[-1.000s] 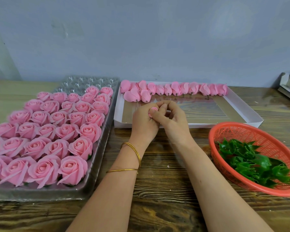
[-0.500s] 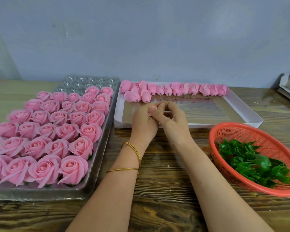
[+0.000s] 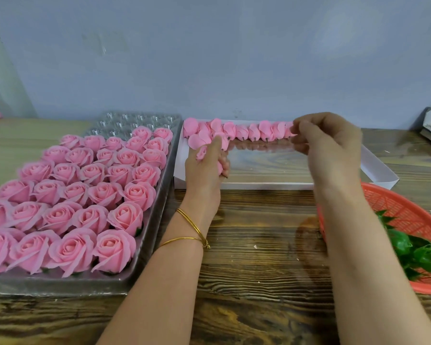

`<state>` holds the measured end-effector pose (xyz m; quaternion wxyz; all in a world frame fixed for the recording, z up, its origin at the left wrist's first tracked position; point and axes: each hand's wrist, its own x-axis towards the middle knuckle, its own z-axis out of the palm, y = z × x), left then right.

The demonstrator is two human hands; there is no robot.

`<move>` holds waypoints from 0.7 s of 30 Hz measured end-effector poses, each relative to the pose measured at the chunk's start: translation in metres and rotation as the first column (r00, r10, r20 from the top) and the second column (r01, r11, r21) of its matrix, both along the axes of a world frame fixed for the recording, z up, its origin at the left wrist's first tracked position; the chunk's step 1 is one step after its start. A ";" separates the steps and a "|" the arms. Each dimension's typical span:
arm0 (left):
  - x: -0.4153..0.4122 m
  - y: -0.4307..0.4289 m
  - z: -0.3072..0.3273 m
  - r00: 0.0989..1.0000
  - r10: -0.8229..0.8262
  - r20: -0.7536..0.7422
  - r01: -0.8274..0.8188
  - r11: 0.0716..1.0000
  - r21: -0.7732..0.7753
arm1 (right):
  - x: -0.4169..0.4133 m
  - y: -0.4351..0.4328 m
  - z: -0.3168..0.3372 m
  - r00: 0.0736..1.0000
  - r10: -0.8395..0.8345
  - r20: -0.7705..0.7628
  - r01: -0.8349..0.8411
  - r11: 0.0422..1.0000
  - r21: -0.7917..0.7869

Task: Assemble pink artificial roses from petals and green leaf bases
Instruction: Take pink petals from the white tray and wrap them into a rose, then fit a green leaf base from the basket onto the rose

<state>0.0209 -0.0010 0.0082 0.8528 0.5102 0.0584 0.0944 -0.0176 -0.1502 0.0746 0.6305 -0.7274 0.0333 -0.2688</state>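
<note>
Left hand (image 3: pixel 207 168) grips half-made bud (image 3: pixel 201 153) upright, ready for wrapping; right hand (image 3: pixel 331 145) pinches next petal (image 3: pixel 291 132) off the far row.

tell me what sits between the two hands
Head view: between left hand and right hand, the shiny floor of the white box, with pink petals along its back edge.

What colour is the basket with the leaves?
The basket is orange-red, best seen in the head view.
</note>
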 end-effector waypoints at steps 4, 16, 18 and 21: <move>0.001 0.002 0.002 0.999 -0.048 -0.014 0.044 0.978 -0.206 | -0.003 -0.033 0.008 0.979 -0.071 -0.192 0.025 0.972 -0.232; 0.003 0.007 0.002 0.996 -0.077 -0.036 0.060 0.936 -0.347 | -0.014 -0.086 0.009 0.652 -0.367 -0.663 -0.306 0.673 -0.674; 0.003 0.008 0.002 0.996 -0.080 -0.039 0.061 0.936 -0.346 | -0.014 -0.088 0.007 0.610 -0.341 -0.715 -0.363 0.682 -0.635; 0.003 0.008 0.001 0.996 -0.085 -0.040 0.066 0.936 -0.345 | -0.012 -0.089 0.004 0.522 -0.275 -0.807 -0.476 0.691 -0.543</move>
